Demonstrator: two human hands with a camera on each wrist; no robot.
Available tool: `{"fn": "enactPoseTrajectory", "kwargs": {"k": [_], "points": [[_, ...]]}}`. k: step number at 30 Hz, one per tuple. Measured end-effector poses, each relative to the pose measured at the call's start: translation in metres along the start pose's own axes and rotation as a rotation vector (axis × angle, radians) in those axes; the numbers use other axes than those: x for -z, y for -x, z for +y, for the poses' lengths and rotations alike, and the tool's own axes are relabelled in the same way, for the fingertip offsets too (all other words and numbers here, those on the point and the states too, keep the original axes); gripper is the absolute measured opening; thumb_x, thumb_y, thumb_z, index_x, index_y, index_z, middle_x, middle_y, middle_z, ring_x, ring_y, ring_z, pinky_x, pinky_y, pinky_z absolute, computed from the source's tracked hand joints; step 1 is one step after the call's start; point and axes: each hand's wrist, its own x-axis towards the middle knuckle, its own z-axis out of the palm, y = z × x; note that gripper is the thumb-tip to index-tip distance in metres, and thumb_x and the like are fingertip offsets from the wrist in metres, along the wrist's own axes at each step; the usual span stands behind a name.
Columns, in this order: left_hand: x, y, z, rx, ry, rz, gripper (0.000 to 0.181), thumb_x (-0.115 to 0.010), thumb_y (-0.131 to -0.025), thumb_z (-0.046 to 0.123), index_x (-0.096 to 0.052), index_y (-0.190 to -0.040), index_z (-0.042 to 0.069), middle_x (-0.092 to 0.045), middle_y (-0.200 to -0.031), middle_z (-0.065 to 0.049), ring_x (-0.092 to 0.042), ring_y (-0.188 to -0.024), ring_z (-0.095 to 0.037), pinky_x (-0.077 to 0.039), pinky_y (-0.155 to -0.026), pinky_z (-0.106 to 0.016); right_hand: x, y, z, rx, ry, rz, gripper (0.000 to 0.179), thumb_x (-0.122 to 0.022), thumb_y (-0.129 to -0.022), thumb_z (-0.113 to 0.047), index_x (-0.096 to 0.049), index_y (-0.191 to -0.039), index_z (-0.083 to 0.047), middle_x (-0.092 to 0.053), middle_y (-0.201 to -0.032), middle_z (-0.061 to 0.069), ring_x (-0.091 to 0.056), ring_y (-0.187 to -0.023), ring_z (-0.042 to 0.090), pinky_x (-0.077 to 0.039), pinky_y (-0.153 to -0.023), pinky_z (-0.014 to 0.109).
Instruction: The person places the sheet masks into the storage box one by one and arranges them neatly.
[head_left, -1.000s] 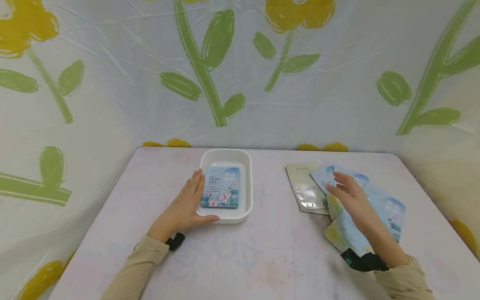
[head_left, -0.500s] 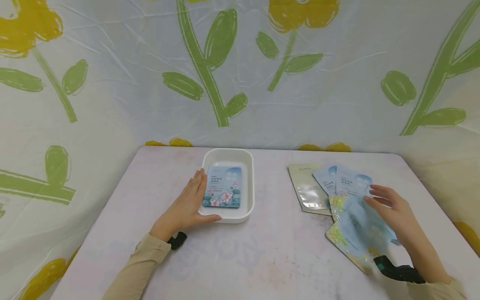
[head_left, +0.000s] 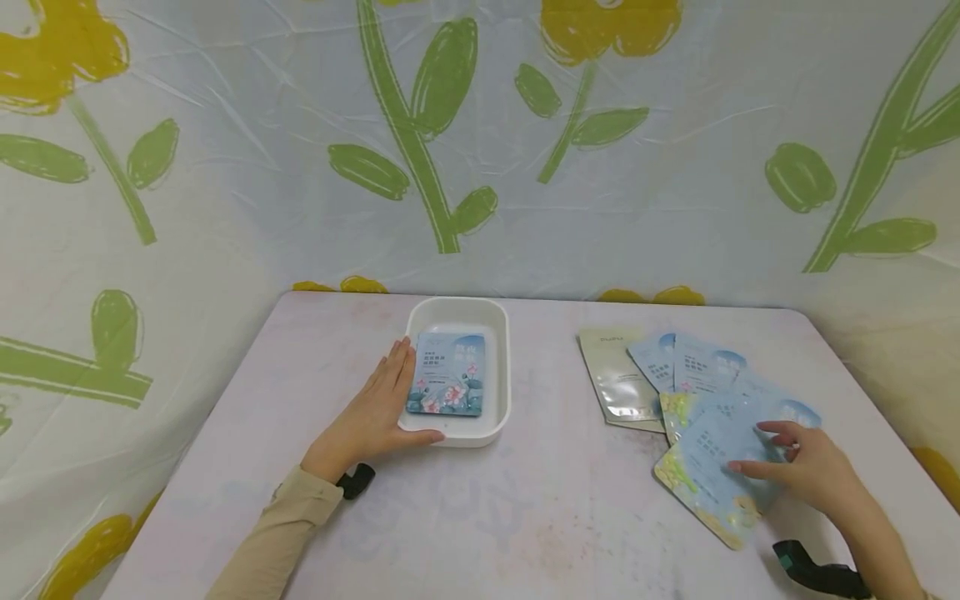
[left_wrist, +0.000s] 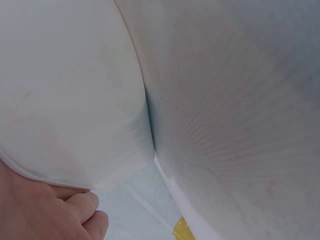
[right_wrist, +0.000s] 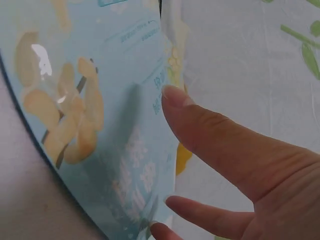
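Packets in light blue (head_left: 708, 362) are lying in an overlapping fan on the right side of a pale counter (head_left: 525, 508), where we are seeing a person's right hand (head_left: 810, 467) hanging over the nearest of the group. That front packet (head_left: 708, 471), printed in yellow and green at its near end, is lying askew below the fingertips and partly covering the ones behind it.

We are finding the right hand spread, its thumb standing apart from the bent fingers. The right wrist view is showing the thumb tip close to the packet's printed face, but whether skin is touching it we are unable to tell. Pale gold packets (head_left: 615, 375) are peeking out from under the fan's left edge, farther from that hand.

Well apart on the left, a white tray (head_left: 498, 375) is holding a blue packet (head_left: 447, 375) patterned with pink flowers. We are watching the left hand (head_left: 367, 417) resting against the tray's left side, fingers extended close together and thumb stretching over the near corner; the flowered packet is lying inside, just beside those fingers. Behind the counter, a cloth (head_left: 637, 217) bearing yellow flowers and green leaves is forming the backdrop.
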Motion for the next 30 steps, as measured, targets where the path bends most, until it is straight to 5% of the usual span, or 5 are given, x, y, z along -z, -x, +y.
{"fn": "enactPoseTrajectory", "kwargs": {"k": [7,22,30], "points": [[0.000,0.000,0.000,0.006,0.001,-0.009,0.132,-0.047,-0.075,0.089,0.004,-0.157,-0.001,0.012,-0.165,-0.015,0.010,-0.151,-0.024,-0.005,-0.123,-0.042,-0.014,0.003,0.003,-0.089,-0.004,0.018,0.099,-0.088,-0.067,-0.053,-0.046,-0.127,0.013,-0.043,-0.116,0.044,-0.041,-0.101,0.057,-0.049,-0.070,0.058],[-0.002,-0.001,0.000,-0.001,0.014,0.003,0.131,-0.048,-0.075,0.089,0.005,-0.157,0.000,0.013,-0.165,-0.014,0.011,-0.151,-0.023,-0.005,-0.123,-0.043,-0.015,-0.002,0.010,-0.096,-0.029,0.006,0.098,-0.085,-0.071,-0.055,-0.044,-0.127,0.014,-0.046,-0.112,0.045,-0.049,-0.091,0.048,-0.053,-0.069,0.052],[-0.001,-0.001,0.000,-0.002,0.006,0.007,0.130,-0.047,-0.076,0.088,0.003,-0.157,-0.001,0.012,-0.165,-0.013,0.011,-0.151,-0.023,-0.005,-0.123,-0.043,-0.018,-0.001,0.009,-0.082,-0.037,0.026,0.097,-0.084,-0.073,-0.053,-0.043,-0.129,0.015,-0.035,-0.122,0.046,-0.041,-0.104,0.057,-0.048,-0.081,0.069]]}}
